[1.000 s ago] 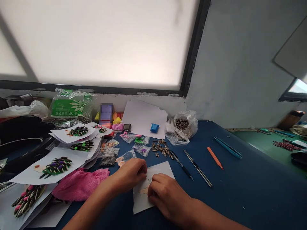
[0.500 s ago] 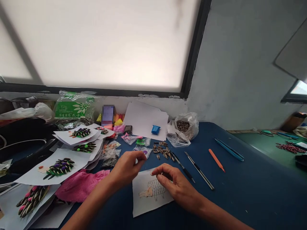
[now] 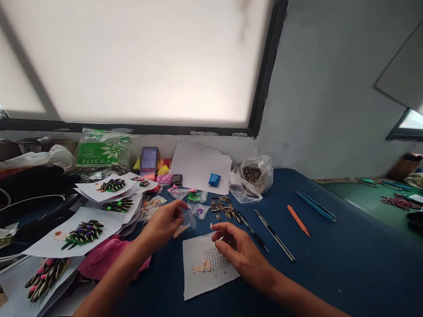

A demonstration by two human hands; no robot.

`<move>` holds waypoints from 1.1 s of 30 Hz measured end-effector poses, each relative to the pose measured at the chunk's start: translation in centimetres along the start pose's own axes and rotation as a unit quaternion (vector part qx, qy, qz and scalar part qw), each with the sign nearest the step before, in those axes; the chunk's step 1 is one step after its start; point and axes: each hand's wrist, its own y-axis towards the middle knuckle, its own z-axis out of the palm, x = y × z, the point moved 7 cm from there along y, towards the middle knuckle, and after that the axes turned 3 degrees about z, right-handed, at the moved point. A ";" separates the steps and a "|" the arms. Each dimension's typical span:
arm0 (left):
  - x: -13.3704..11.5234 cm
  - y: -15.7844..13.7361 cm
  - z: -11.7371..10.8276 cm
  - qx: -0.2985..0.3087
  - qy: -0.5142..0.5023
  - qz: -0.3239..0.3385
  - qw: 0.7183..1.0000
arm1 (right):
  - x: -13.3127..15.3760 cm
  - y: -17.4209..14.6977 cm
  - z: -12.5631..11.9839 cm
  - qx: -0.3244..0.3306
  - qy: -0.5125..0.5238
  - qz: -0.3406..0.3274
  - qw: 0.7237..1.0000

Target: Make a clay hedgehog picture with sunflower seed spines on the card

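Observation:
My left hand (image 3: 168, 221) is closed, its fingers at a small clear plastic bag (image 3: 189, 219) with a flat peach piece of modelling clay (image 3: 180, 230) below them. The bag is blurred. My right hand (image 3: 236, 246) is curled above the drawing's right edge, a tiny pale bit of clay (image 3: 211, 226) at the index fingertip, the thumb apart from it. Under that hand lies a white paper sheet (image 3: 194, 288) with a drawn animal, its head covered in peach clay (image 3: 202, 266) and its body in rows of small marks. My right hand hides part of the drawing.
Loose sunflower seeds (image 3: 226, 209) lie beyond the paper, near a seed bag (image 3: 253, 174). A pen (image 3: 253, 231), a metallic pen (image 3: 274, 235), an orange marker (image 3: 298, 221) and blue tweezers (image 3: 315, 206) lie right. Finished seed pictures (image 3: 84, 231) and a pink cloth (image 3: 107, 259) are left.
My left hand has moved left and slightly up, away from the paper; the small bag and peach clay now show beside it. My right hand's index fingertip has lifted slightly with the clay bit.

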 end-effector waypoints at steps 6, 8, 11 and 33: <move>-3.6 -0.5 1.0 0.054 -0.252 0.061 0.964 | -0.9 1.2 -0.3 -0.037 0.098 0.019 0.994; -4.2 -0.6 1.6 0.074 -0.284 0.057 0.954 | -0.9 1.4 -0.2 -0.035 0.109 0.020 0.993; -4.6 -0.6 2.0 0.093 -0.302 0.050 0.947 | -0.6 1.3 -0.1 -0.041 0.117 0.015 0.992; -5.0 -1.4 4.2 0.150 -0.401 -0.048 0.902 | -0.7 1.0 -0.1 -0.021 0.158 0.037 0.987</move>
